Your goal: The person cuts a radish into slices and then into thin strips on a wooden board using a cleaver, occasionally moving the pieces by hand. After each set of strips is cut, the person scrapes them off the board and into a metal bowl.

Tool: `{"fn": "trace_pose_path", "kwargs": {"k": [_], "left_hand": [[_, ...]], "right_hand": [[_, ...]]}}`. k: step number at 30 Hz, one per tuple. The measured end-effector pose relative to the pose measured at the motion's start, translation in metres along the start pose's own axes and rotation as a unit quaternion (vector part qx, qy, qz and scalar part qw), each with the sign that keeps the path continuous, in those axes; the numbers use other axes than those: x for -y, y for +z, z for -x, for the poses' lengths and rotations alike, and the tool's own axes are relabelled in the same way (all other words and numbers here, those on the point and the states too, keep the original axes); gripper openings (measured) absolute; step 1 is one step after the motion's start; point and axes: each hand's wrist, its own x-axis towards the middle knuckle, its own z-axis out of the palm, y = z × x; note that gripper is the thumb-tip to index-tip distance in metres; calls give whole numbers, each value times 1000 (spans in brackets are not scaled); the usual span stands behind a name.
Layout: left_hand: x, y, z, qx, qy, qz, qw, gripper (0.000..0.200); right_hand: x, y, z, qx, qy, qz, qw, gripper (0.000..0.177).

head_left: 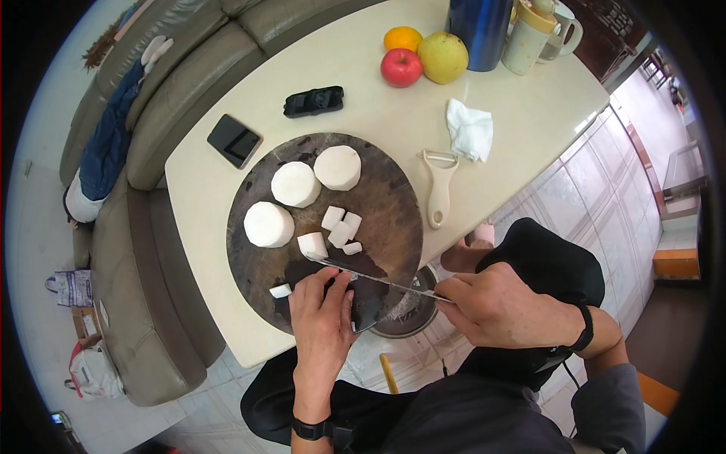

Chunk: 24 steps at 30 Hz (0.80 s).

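Our right hand (488, 306) is closed around the handle end of the knife (386, 283), whose blade slants across the round board (395, 198) towards ten o'clock, its tip at a white chunk (311, 245). Our left hand (321, 318), at six o'clock on the board, has its fingers bent and close together beside the blade; we cannot tell whether they pinch anything. Three thick white discs (296, 185) lie from nine to twelve o'clock on the board, small cubes (339, 233) just right of its middle, and a sliver (280, 290) at seven. On the worktop (378, 117), beyond the board, we see a phone (234, 141) at half past ten and a peeler (439, 191) at two.
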Motion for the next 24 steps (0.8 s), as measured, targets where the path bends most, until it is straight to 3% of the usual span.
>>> {"fn": "trace_pose_path", "kwargs": {"k": [14,24], "left_hand": [[7,-5,9,1,-23,62,998,12],[16,-2,19,-8,-24,104,994,16]], "right_hand": [[8,3,-3,18,-24,33,999,16],[8,4,-4,41,-14,34,998,16]]}}
